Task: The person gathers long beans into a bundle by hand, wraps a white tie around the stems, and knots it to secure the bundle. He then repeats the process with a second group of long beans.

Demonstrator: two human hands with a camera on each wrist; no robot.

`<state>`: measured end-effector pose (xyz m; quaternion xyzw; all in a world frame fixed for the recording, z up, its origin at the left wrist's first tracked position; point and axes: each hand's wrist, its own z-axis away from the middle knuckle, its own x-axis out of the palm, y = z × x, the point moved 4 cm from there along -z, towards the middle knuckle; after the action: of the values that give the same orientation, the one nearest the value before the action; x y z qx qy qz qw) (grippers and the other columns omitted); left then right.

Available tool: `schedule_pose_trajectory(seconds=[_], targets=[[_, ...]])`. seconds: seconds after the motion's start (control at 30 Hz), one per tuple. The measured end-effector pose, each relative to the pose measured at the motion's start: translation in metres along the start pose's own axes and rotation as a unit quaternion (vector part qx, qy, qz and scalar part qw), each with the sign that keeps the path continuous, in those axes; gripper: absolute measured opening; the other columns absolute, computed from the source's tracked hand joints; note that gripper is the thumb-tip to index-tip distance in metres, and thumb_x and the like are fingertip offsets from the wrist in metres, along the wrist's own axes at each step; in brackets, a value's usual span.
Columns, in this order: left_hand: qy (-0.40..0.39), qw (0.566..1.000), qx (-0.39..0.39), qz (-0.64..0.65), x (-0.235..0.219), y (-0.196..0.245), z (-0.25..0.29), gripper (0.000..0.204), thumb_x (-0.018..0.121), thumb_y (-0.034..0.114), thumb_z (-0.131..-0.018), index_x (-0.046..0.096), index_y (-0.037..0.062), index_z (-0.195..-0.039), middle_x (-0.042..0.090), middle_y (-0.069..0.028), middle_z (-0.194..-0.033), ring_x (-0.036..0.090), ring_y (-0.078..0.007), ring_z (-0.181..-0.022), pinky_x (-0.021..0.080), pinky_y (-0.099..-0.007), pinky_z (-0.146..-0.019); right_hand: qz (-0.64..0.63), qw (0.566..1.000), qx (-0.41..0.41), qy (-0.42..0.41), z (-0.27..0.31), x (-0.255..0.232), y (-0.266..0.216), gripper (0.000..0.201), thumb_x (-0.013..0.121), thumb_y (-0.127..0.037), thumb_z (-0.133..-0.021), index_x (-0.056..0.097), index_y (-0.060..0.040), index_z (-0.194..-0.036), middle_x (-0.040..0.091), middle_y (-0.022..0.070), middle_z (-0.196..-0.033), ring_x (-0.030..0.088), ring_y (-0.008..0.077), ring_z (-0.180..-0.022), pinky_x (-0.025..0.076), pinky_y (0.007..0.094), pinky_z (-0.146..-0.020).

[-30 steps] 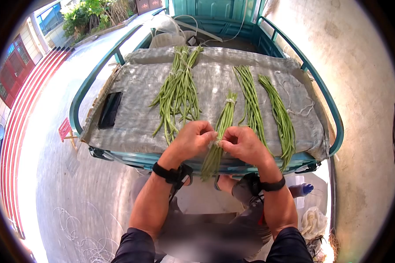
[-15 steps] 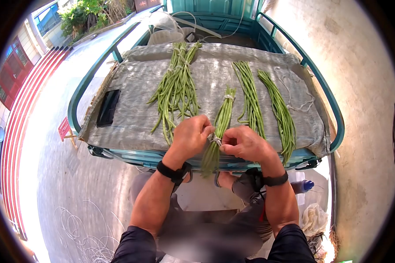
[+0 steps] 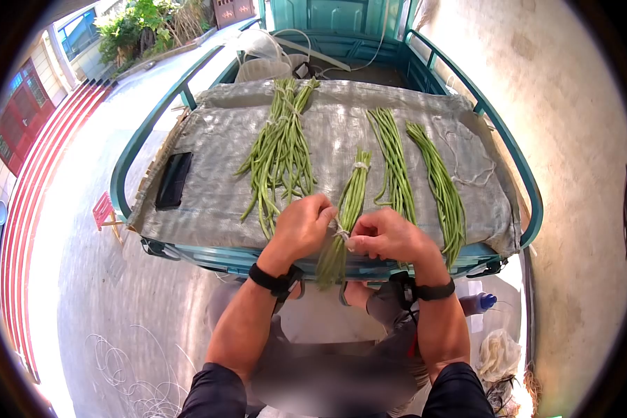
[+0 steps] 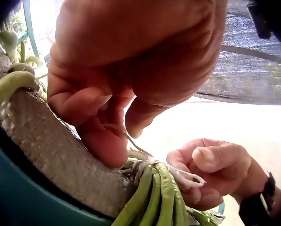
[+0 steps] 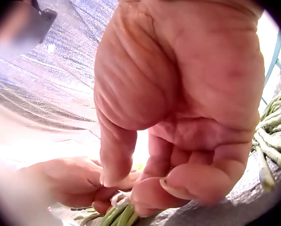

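A bundle of long green beans (image 3: 354, 194) lies in front of me, with white string tied near its far end. Around its near part is a second tie of white string (image 3: 342, 234). My left hand (image 3: 301, 226) pinches a strand of it, which runs from the fingertips to the knot in the left wrist view. On the knot's other side, my right hand (image 3: 391, 237) holds the string between thumb and curled fingers, beside a small white loop (image 4: 189, 179). The bean ends hang past the front edge of the woven cover (image 3: 223, 132).
A large heap of tied beans (image 3: 279, 153) lies to the left, two more bundles, one of them the far-right bean bundle (image 3: 442, 191), to the right. A black phone (image 3: 173, 181) is at the left edge. Green rails (image 3: 143, 136) flank the cart. Loose string (image 3: 474, 177) lies at right.
My hands have drawn slightly apart, so the white knot now shows between them. The bean bundles keep their places on the cover; the head view tilts a little.
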<state>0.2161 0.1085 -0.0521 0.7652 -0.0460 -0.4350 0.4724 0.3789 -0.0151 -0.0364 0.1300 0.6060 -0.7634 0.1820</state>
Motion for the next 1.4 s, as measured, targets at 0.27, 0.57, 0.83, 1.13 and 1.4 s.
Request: schedule_pose_trajectory(seconds=[0.27,0.57,0.83,1.13,1.4], targets=[[0.019,1.0,-0.01,-0.007,0.001,0.009,0.003,0.025,0.064,0.025,-0.102,0.068,-0.0001,-0.104,0.073,-0.017,-0.084,0.072,-0.0289,-0.072,0.055,-0.0393,-0.068,0.055,0.96,0.012,0.273,-0.013,-0.008,0.0,0.044,0.079,-0.033,-0.094,0.062,0.0059,-0.105,0.071,0.0149,-0.078,0.071,0.0221,-0.062,0.056,0.0385,-0.057],[0.023,0.997,-0.037,0.071,0.014,0.01,0.007,0.026,0.076,0.022,-0.093,0.066,0.0016,-0.105,0.075,-0.02,-0.092,0.074,-0.0371,-0.088,0.057,-0.0454,-0.077,0.181,0.913,-0.009,0.366,-0.035,-0.001,-0.002,0.051,0.084,-0.025,-0.086,0.055,0.0097,-0.111,0.07,0.0303,-0.08,0.074,0.043,-0.074,0.058,0.0479,-0.067],[0.032,0.99,-0.041,0.131,0.012,0.002,0.006,0.021,0.067,0.018,-0.101,0.06,0.0003,-0.11,0.069,-0.0074,-0.091,0.066,-0.0125,-0.071,0.053,-0.0328,-0.063,-0.069,0.943,0.02,0.325,-0.031,-0.005,0.001,0.056,0.082,-0.015,-0.087,0.049,0.0065,-0.125,0.065,0.0112,-0.082,0.069,0.0178,-0.063,0.054,0.0328,-0.049],[0.141,0.922,-0.074,0.354,0.002,-0.006,-0.005,0.049,0.057,0.032,-0.11,0.046,-0.0007,-0.145,0.062,-0.0111,-0.13,0.064,-0.0176,-0.113,0.054,-0.033,-0.083,-0.136,0.937,-0.116,0.299,-0.025,0.0,-0.027,0.06,0.082,-0.006,-0.087,0.046,0.0017,-0.135,0.062,0.0043,-0.095,0.058,0.0059,-0.066,0.048,0.0229,-0.051],[-0.046,0.798,-0.023,0.601,0.002,0.038,0.011,0.043,0.055,0.034,-0.112,0.046,0.0034,-0.141,0.063,-0.0118,-0.131,0.067,-0.0154,-0.109,0.055,-0.0326,-0.09,-0.112,0.965,-0.176,0.159,-0.012,0.008,-0.051,0.052,0.077,0.001,-0.091,0.056,-0.0009,-0.139,0.065,0.0046,-0.096,0.065,0.0088,-0.078,0.059,0.0249,-0.065]])
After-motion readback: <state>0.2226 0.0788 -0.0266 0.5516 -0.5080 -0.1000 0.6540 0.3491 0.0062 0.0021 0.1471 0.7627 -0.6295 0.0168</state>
